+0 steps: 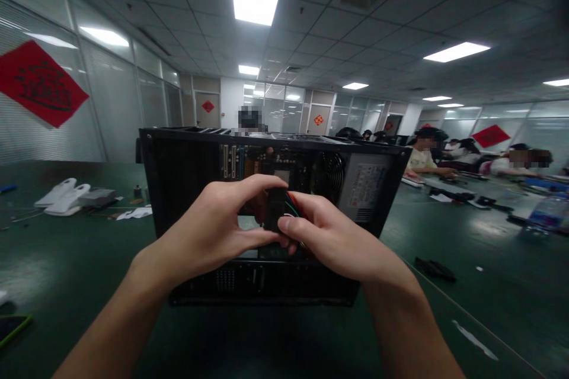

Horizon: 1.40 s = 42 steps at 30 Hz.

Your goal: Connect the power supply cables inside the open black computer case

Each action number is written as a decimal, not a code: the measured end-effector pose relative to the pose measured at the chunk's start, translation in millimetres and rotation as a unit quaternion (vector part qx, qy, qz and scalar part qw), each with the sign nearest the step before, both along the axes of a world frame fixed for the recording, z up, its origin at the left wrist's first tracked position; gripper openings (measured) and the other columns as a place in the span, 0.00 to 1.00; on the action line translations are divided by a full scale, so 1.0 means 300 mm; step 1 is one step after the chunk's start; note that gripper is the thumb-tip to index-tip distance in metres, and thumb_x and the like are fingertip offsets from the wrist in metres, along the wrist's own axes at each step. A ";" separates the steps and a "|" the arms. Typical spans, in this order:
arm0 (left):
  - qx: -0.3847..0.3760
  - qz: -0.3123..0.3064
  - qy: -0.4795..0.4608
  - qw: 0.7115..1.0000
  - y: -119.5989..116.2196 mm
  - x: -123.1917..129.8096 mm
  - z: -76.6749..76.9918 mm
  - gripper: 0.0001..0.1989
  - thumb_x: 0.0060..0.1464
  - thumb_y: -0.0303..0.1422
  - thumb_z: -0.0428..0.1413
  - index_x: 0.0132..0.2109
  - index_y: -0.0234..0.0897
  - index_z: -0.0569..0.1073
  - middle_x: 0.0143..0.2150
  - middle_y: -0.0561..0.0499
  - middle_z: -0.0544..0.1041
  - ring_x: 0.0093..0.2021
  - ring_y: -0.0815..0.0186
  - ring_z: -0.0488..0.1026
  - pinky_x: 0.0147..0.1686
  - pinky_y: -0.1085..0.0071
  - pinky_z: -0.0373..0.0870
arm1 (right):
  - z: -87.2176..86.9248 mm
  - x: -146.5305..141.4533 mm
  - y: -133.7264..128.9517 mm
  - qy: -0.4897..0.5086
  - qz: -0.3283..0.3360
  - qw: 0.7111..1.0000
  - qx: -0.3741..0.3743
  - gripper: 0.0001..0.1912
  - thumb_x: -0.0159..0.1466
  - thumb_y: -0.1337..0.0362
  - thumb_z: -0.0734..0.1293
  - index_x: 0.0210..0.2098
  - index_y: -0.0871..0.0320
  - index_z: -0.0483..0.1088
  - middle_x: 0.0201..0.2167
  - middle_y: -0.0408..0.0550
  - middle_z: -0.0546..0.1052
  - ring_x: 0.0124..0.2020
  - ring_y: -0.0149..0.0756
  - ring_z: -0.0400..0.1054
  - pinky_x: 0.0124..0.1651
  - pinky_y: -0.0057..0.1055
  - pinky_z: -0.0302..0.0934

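An open black computer case point(195, 177) stands in front of me on the green table, its inside facing me. My left hand point(217, 216) has thumb and fingers closed around the ends of a black connector point(276, 208). My right hand point(326, 231) pinches the same connector from the right, where red, green, white and yellow wires point(291, 204) come out of it. Behind my hands, in the case, I see a circuit board point(253, 157) with slots, a round black fan point(329, 173) and a grey power supply point(365, 186). My hands hide part of the board.
To the left lie a white plastic bag point(66, 196), a grey box point(100, 197) and a green-edged phone point(13, 327). A black bundle point(435, 269) and a white strip point(475, 340) lie to the right, with a plastic bottle point(549, 213) farther off. Several people sit at the far tables.
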<state>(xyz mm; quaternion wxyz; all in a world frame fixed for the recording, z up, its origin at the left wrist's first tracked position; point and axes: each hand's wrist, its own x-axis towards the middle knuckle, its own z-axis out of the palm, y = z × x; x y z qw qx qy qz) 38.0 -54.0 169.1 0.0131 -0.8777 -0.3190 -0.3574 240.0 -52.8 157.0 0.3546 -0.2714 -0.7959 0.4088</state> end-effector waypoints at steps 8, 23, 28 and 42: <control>0.000 0.004 -0.007 1.000 0.006 0.001 -0.003 0.24 0.52 0.42 0.62 0.54 0.39 0.70 0.41 0.51 0.78 0.38 0.65 0.76 0.36 0.74 0.72 | -0.011 -0.031 0.014 0.010 -0.027 0.999 0.024 0.04 0.61 0.68 0.61 0.36 0.60 0.67 0.28 0.40 0.68 0.29 0.29 0.62 0.32 0.25 0.58; 0.026 -0.100 -0.090 0.991 -0.005 0.059 -0.019 0.29 0.39 0.45 0.69 0.47 0.36 0.75 0.37 0.49 0.78 0.35 0.65 0.74 0.35 0.72 0.72 | -0.024 0.025 0.031 0.072 0.121 0.983 -0.114 0.09 0.53 0.64 0.66 0.32 0.61 0.67 0.24 0.40 0.67 0.23 0.26 0.59 0.25 0.22 0.56; 0.091 -0.086 -0.106 0.986 -0.022 0.097 -0.036 0.30 0.41 0.45 0.68 0.51 0.36 0.75 0.35 0.50 0.75 0.33 0.67 0.72 0.32 0.72 0.70 | -0.047 0.048 0.048 0.084 0.151 0.976 -0.135 0.14 0.51 0.60 0.68 0.34 0.62 0.67 0.23 0.40 0.67 0.21 0.26 0.59 0.22 0.22 0.55; 0.339 0.077 0.008 0.938 0.083 0.008 -0.047 0.14 0.58 0.32 0.57 0.51 0.38 0.72 0.43 0.48 0.77 0.42 0.65 0.75 0.42 0.70 0.72 | -0.018 -0.003 0.071 0.104 -0.067 0.991 0.057 0.13 0.65 0.55 0.66 0.38 0.59 0.71 0.32 0.43 0.72 0.33 0.31 0.66 0.36 0.26 0.62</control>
